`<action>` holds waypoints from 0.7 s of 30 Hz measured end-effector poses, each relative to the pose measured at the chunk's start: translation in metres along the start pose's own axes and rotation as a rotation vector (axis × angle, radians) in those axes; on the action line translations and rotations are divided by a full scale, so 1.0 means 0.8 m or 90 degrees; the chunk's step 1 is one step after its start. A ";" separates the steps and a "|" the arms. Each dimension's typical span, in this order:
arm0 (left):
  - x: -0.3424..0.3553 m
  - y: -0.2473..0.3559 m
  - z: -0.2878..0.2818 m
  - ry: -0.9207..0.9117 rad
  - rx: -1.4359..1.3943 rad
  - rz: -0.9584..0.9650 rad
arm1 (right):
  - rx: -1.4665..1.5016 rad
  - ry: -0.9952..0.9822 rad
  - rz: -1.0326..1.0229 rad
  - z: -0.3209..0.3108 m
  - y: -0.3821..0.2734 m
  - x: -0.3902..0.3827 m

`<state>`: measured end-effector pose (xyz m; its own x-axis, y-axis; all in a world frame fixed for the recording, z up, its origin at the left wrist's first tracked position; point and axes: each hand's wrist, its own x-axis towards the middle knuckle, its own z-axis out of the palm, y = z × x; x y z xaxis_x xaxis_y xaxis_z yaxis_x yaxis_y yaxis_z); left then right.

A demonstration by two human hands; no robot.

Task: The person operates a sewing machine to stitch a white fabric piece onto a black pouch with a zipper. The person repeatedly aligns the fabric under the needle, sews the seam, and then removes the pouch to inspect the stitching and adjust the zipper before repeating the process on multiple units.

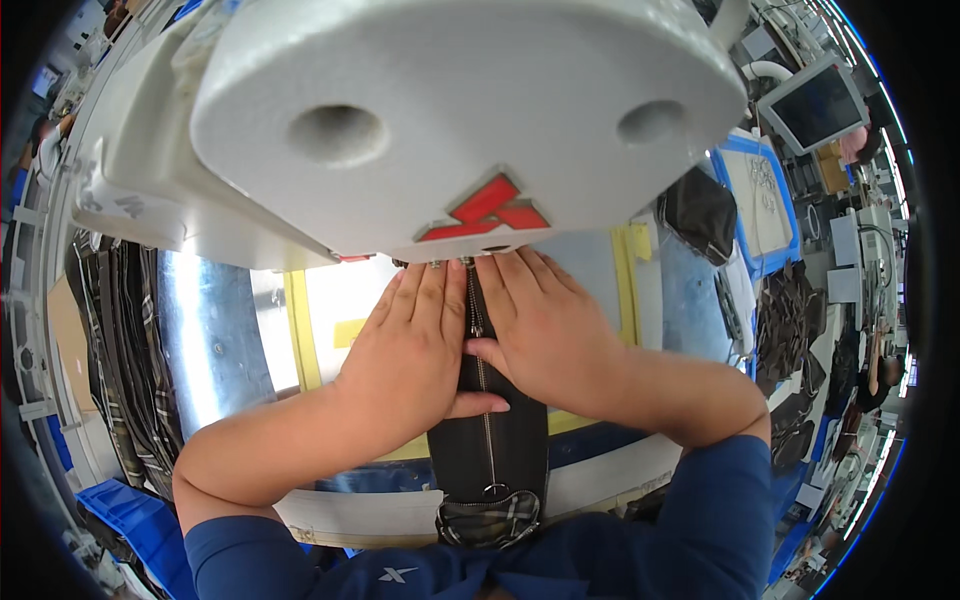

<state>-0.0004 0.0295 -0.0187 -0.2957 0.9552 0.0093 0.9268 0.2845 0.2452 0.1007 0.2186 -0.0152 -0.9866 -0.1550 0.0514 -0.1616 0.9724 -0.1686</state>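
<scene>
A long black fabric piece (450, 450) with a metal zipper (488, 435) down its middle runs from my body to beneath the white sewing machine head (470, 100). My left hand (405, 345) lies flat on it, left of the zipper, fingers stretched forward and thumb across the zipper line. On the other side my right hand (550, 325) presses down, fingers likewise extended, its thumb near the zipper pull. The machine head hides the needle area, and the fingertips are close to its lower edge. Plaid lining (490, 520) shows at the near end of the fabric.
Stacked dark and plaid fabric pieces (130, 370) are at the left, above a blue crate (150, 530). To the right are a black pouch (698, 215), a blue-rimmed tray (790, 240), more dark pieces (790, 315) and a monitor (820, 105). Yellow tape (303, 330) marks the machine bed.
</scene>
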 end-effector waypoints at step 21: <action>0.019 -0.009 -0.012 0.083 -0.017 0.035 | 0.046 -0.018 -0.024 -0.014 0.009 0.008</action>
<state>-0.0139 0.0415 -0.0109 -0.2738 0.9503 0.1483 0.9363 0.2281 0.2672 0.0931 0.2265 -0.0048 -0.9797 -0.1977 0.0319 -0.1996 0.9508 -0.2370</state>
